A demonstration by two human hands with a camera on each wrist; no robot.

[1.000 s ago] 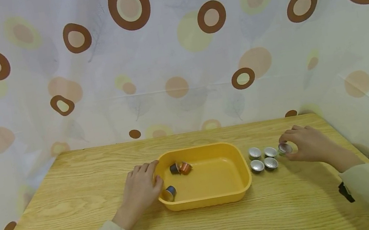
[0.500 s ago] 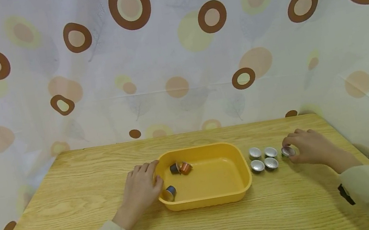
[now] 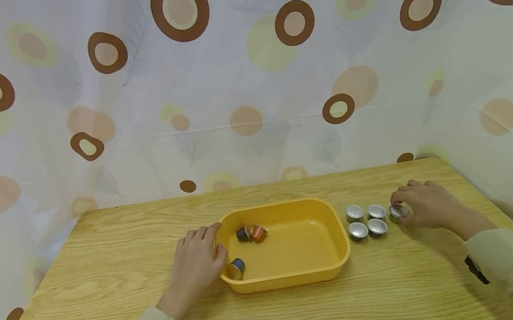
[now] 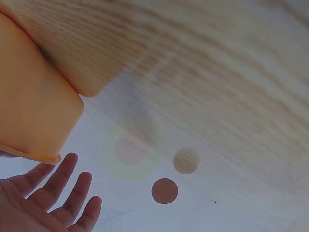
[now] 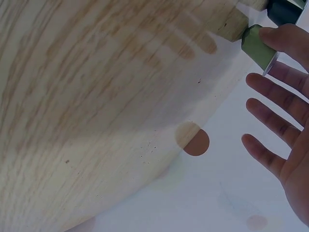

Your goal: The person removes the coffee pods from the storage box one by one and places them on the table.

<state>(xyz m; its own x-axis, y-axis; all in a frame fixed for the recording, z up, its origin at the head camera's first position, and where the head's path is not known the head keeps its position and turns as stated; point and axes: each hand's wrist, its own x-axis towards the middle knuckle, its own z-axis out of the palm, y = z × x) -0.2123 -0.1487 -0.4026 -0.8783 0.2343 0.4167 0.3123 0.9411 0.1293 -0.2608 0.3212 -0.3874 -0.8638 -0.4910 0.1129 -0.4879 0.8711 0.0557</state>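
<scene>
In the head view, my right hand (image 3: 429, 204) pinches a green coffee capsule (image 5: 257, 48) between thumb and index finger, its foil lid facing up. The other fingers stay spread in the right wrist view. Just left of it, several capsules (image 3: 375, 212) stand lid up in two rows. My left hand (image 3: 197, 263) holds the left rim of a yellow plastic tray (image 3: 287, 280), thumb over the rim and the other fingers outside. Inside the tray lie a black capsule (image 3: 242, 235), an orange capsule (image 3: 258, 233) and a blue capsule (image 3: 237, 266), all tipped over.
Everything stands on a wood-grain table (image 3: 283, 319). A patterned white cloth (image 3: 243, 83) hangs behind the table and along its sides. In the right wrist view, a dark capsule (image 5: 285, 12) stands close beside the green one.
My right hand, with the green capsule, has come toward the front of the table, then shifted slightly left to the row's end. The left hand and tray have stayed put.
</scene>
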